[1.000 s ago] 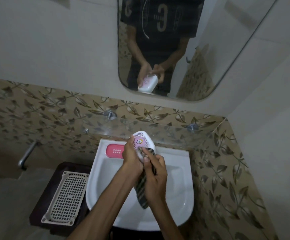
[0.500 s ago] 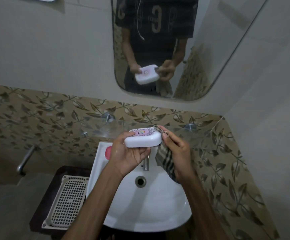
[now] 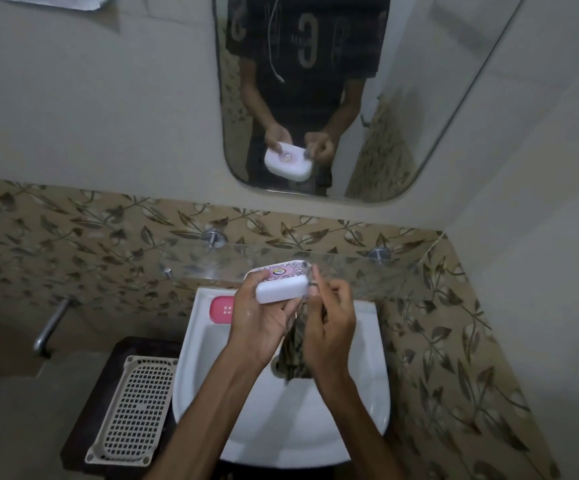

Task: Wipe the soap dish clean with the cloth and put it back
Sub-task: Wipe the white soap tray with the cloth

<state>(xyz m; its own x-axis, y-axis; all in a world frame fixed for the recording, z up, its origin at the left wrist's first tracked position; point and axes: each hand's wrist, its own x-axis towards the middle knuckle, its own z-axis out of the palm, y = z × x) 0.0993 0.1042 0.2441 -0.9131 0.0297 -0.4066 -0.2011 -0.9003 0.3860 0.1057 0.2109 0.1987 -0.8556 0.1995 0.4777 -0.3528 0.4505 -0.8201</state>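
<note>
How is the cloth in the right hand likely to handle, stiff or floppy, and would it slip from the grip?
The cloth is probably floppy: it hangs limp below the right hand over the sink. It seems light, since a pinch near the soap dish holds it. It is unlikely to slip, though whether it is wet cannot be told.

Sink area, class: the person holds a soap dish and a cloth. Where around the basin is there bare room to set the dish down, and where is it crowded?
Free: the glass shelf right of the soap dish, and the sink rim's right back corner. Crowded: the left back corner holds a pink soap; left hand, right hand and cloth fill the bowl's middle.
</note>
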